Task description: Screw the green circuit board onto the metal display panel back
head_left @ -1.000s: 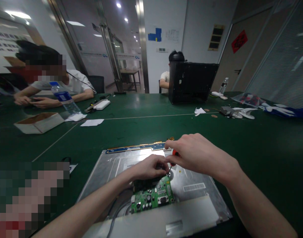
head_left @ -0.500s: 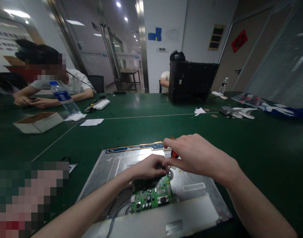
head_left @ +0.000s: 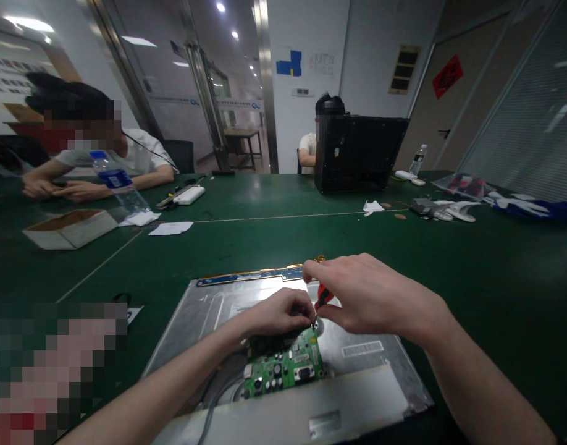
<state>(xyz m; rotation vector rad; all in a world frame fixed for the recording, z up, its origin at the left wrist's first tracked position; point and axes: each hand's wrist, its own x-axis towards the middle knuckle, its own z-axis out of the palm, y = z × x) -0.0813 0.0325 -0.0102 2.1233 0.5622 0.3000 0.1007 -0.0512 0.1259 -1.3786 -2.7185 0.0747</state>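
A green circuit board [head_left: 286, 364] lies on the metal back of a display panel [head_left: 362, 377]. My right hand [head_left: 373, 290] grips a screwdriver [head_left: 323, 296] with a red and black handle, its shaft slanting down to the board's upper right corner. Close beside that shaft, the fingers of my left hand [head_left: 283, 310] are curled and pinched together over the board's top edge. What lies between them, if anything, is hidden. Along the panel's far edge runs a narrow blue circuit strip [head_left: 246, 277]. A grey cable [head_left: 214, 405] curves from the board's left side.
Ahead on the green table [head_left: 246, 247] are an open box [head_left: 70, 232], a tilted water bottle [head_left: 119, 179] and a paper sheet [head_left: 171, 228]. A large black case [head_left: 362, 154] stands farther back, with a person behind it. Another person sits left. Gloves [head_left: 454, 211] lie at right.
My right hand has shifted its grip slightly, so more of the red screwdriver handle shows. My left hand stays at the board's corner. The panel and board have not moved noticeably.
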